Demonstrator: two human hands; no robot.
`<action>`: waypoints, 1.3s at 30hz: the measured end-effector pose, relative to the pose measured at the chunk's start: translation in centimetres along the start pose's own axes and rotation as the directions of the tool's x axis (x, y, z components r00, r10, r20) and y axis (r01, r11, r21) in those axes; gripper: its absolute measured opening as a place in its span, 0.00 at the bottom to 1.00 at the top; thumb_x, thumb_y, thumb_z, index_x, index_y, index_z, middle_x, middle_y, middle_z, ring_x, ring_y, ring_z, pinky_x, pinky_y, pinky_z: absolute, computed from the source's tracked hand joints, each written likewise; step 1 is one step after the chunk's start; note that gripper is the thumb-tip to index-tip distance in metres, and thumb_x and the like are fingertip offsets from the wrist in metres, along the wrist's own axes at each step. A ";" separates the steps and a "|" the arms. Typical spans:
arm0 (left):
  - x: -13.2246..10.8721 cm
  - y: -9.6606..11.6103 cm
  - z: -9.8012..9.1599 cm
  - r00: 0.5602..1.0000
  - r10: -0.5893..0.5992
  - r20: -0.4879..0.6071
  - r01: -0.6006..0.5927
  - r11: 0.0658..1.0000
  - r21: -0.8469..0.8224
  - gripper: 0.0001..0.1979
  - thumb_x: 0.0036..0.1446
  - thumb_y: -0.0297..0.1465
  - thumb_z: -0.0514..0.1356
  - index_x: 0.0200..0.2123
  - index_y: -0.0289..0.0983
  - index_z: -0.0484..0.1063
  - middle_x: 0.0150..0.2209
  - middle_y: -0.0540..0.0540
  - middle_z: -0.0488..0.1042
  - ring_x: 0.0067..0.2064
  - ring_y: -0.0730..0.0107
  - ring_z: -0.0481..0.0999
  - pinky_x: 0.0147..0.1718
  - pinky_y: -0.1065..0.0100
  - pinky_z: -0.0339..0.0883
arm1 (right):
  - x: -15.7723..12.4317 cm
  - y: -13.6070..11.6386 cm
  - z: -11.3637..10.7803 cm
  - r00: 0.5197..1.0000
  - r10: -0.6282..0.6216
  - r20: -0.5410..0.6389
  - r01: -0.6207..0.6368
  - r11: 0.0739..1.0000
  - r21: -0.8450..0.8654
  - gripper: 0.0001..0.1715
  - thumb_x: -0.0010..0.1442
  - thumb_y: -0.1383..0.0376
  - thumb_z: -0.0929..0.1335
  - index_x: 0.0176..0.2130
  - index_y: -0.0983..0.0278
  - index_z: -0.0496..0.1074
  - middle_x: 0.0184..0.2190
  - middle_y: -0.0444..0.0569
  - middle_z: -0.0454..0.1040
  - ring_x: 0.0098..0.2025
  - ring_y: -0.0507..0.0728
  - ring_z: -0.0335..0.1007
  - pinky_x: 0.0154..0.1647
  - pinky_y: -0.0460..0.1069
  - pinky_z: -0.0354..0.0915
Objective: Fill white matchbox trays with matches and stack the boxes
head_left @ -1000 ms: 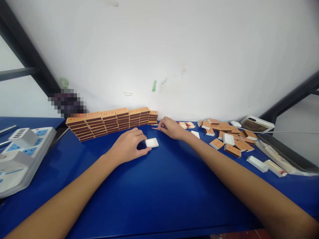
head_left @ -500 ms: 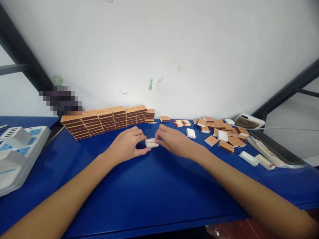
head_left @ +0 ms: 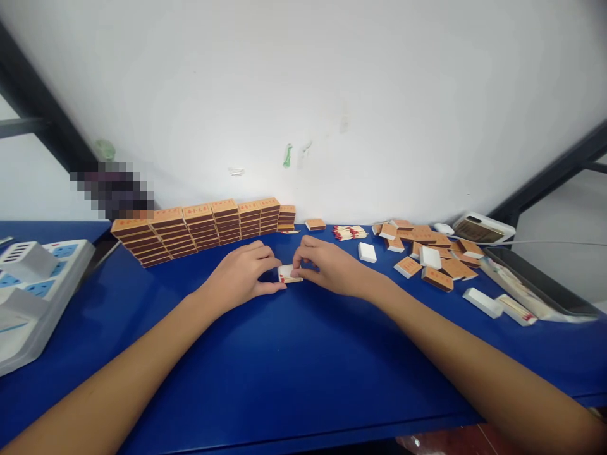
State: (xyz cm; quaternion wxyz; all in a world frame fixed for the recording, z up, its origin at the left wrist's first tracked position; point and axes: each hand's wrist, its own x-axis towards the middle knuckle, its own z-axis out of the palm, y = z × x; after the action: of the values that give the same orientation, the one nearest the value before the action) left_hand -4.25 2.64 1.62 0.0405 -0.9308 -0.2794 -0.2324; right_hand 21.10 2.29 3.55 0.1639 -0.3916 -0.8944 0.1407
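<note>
A small white matchbox tray lies on the blue table between my two hands, with a few red-headed matches along its near side. My left hand steadies its left end, thumb at the near corner and fingers at the far one. Over the tray's right half, the thumb and fingers of my right hand are pinched together; whether a match is between them is hidden. Beyond the hands are a pile of loose matches and a single matchbox.
Stacked matchboxes form a row along the wall at left. Scattered boxes and sleeves, a white tray, a tray holding matches and a phone lie right. A power strip sits at the left edge.
The matches in the tray now lie nearer its front side. My right fingers have shifted slightly over the tray, while my left hand stays in place. The view has moved a little.
</note>
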 end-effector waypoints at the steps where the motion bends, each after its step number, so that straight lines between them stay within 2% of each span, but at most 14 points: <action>1: 0.0 0.0 0.0 1.000 0.005 0.002 -0.005 1.000 0.001 0.15 0.62 0.41 0.72 0.44 0.35 0.81 0.40 0.45 0.79 0.42 0.60 0.76 0.38 0.61 0.71 | 0.0 0.0 0.0 1.000 -0.010 0.008 0.010 1.000 0.001 0.03 0.68 0.65 0.73 0.42 0.63 0.75 0.40 0.46 0.68 0.36 0.53 0.65 0.38 0.49 0.61; 8: 0.1 0.5 -0.3 0.999 0.040 0.004 -0.040 0.999 0.021 0.14 0.63 0.40 0.70 0.42 0.34 0.80 0.41 0.44 0.79 0.42 0.60 0.75 0.39 0.61 0.72 | -0.2 -0.6 0.7 0.995 -0.103 -0.008 0.101 0.984 -0.144 0.04 0.72 0.68 0.69 0.44 0.65 0.75 0.42 0.48 0.68 0.35 0.52 0.64 0.37 0.49 0.60; 12: 0.1 0.5 -0.3 0.999 0.044 0.002 -0.045 0.999 0.027 0.14 0.63 0.40 0.71 0.42 0.34 0.80 0.40 0.44 0.79 0.42 0.60 0.75 0.39 0.61 0.72 | -0.4 -0.9 0.5 0.996 -0.093 0.007 0.092 0.972 -0.214 0.08 0.74 0.68 0.66 0.43 0.66 0.76 0.41 0.49 0.68 0.35 0.53 0.64 0.36 0.49 0.59; 17: 0.0 0.2 0.0 0.999 0.050 -0.002 -0.050 0.999 0.017 0.15 0.63 0.40 0.71 0.44 0.34 0.79 0.40 0.44 0.79 0.42 0.59 0.75 0.40 0.60 0.72 | -0.7 -1.2 0.4 0.996 -0.078 0.043 0.084 0.982 -0.167 0.12 0.76 0.67 0.64 0.43 0.66 0.76 0.41 0.49 0.68 0.34 0.52 0.64 0.36 0.49 0.60; 21: 0.0 0.2 0.0 0.999 0.046 0.006 -0.046 0.999 0.022 0.14 0.65 0.40 0.69 0.44 0.34 0.79 0.40 0.44 0.79 0.43 0.59 0.75 0.40 0.60 0.73 | -0.7 -1.2 0.6 0.997 -0.067 0.034 0.071 0.989 -0.131 0.07 0.74 0.66 0.68 0.44 0.66 0.75 0.42 0.49 0.68 0.34 0.52 0.65 0.37 0.49 0.60; 24: 0.0 0.3 0.0 0.999 0.047 0.009 -0.047 0.999 0.027 0.14 0.66 0.41 0.68 0.44 0.35 0.78 0.40 0.43 0.79 0.42 0.59 0.75 0.40 0.60 0.73 | -0.6 -1.2 0.9 0.997 -0.070 0.026 0.073 0.980 -0.185 0.07 0.73 0.65 0.68 0.43 0.66 0.75 0.42 0.49 0.68 0.34 0.52 0.64 0.36 0.49 0.59; 29: 0.1 0.4 -0.1 0.998 0.055 0.007 -0.055 0.998 0.042 0.12 0.66 0.39 0.68 0.43 0.36 0.78 0.41 0.43 0.79 0.42 0.59 0.76 0.38 0.61 0.71 | -0.7 -1.4 1.0 0.994 -0.109 0.026 0.112 0.953 -0.283 0.13 0.76 0.66 0.63 0.43 0.67 0.76 0.41 0.50 0.68 0.34 0.53 0.62 0.35 0.49 0.56; 39: 0.0 0.3 -0.1 0.999 0.010 0.052 -0.011 0.999 0.034 0.14 0.68 0.41 0.66 0.46 0.36 0.79 0.42 0.43 0.80 0.43 0.58 0.77 0.38 0.61 0.72 | -1.2 -1.4 0.7 0.988 -0.148 0.035 0.151 0.975 -0.161 0.16 0.76 0.69 0.62 0.48 0.61 0.79 0.41 0.48 0.67 0.33 0.52 0.60 0.34 0.48 0.55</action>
State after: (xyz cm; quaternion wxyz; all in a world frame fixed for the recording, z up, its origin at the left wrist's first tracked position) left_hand -4.14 2.40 1.73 0.0505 -0.9371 -0.2794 -0.2032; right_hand 20.65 0.35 3.21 0.1314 -0.3336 -0.9317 0.0589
